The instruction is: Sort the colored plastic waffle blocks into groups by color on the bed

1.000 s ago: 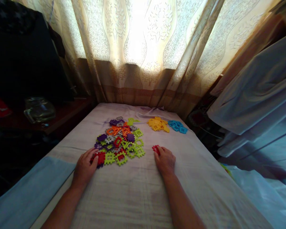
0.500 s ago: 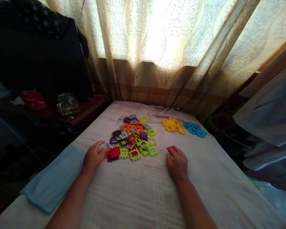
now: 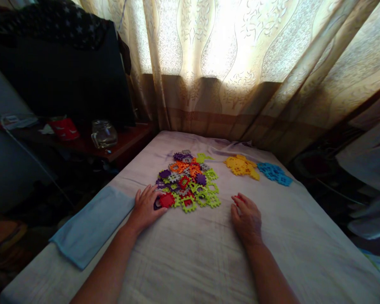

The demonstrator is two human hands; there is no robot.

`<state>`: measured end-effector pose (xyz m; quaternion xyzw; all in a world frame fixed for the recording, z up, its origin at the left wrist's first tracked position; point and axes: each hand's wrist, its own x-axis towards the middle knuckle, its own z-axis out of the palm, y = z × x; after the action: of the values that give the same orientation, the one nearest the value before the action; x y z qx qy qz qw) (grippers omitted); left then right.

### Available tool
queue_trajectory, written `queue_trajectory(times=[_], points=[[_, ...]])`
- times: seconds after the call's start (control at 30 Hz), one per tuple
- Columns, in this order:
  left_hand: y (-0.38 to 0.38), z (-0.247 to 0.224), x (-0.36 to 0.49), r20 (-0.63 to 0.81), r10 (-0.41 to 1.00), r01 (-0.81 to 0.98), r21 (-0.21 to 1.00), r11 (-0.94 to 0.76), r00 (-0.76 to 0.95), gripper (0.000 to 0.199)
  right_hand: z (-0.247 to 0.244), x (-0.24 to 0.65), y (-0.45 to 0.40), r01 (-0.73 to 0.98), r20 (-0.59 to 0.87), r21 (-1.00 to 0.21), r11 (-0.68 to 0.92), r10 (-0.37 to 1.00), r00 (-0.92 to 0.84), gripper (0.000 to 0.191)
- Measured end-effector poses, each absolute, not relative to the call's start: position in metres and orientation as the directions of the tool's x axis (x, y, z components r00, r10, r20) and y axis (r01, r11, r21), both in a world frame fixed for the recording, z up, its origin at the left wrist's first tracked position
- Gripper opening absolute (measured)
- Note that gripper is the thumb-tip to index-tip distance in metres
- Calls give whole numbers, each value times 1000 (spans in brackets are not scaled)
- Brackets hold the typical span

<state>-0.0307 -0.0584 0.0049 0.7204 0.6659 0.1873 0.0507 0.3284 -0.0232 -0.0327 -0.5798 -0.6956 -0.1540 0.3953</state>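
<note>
A mixed pile of plastic interlocking pieces (image 3: 194,188) in lime green, purple, orange, grey and red lies on the sheet. My left hand (image 3: 145,207) rests against the pile's near left edge, thumb and fingers apart. A solid red square piece (image 3: 166,200) sits right beside its thumb, and the hand covers part of the pieces there. To the right of the pile, my right hand (image 3: 247,217) is closed on a red interlocking piece (image 3: 237,197), mostly hidden by the fingers.
Yellow pieces (image 3: 241,165) and blue pieces (image 3: 275,173) lie in separate heaps at the back right. A light blue cloth (image 3: 93,228) is on the left. Beyond the bed (image 3: 190,261) edge, a glass jar (image 3: 104,134) and red container (image 3: 64,128) stand on a dark table.
My left hand has shifted right and pressed closer to the pile, covering the orange piece formerly at its fingertips. My right hand still holds the red piece. The whole view has turned slightly left.
</note>
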Motion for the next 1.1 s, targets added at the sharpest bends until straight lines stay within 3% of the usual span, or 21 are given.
queue_trajectory(times=[0.13,0.27,0.33,0.43,0.5,0.6,0.7,0.77,0.97,1.1], points=[[-60,7,-21,263,960,904,380,-195,97,45,-19,301,-32,877,761,-217,428,638,-123,29],[-65,4,-3,335,916,831,426,-357,222,46,-3,256,-53,761,695,-211,613,642,-324,36],[-68,0,6,332,902,800,440,-408,277,46,3,238,-63,706,672,-189,683,614,-414,29],[-69,-5,12,316,895,780,451,-433,314,48,8,228,-68,670,688,-173,722,575,-443,15],[-68,-10,11,327,893,788,439,-432,308,55,8,234,-63,679,709,-199,706,582,-397,17],[-64,-16,5,376,879,820,374,-433,292,68,3,262,-48,744,695,-351,569,691,-200,25],[-61,-20,3,404,852,839,285,-464,333,63,-6,302,-32,784,576,-562,265,805,141,39],[-61,-20,5,404,833,838,234,-493,378,58,-13,327,-26,772,483,-632,64,812,328,48],[-64,-12,16,355,809,818,173,-549,468,48,-21,364,-24,778,380,-597,-196,785,489,49],[-66,-7,18,362,820,828,187,-530,443,39,-17,364,-25,851,498,-485,-200,737,457,48]])
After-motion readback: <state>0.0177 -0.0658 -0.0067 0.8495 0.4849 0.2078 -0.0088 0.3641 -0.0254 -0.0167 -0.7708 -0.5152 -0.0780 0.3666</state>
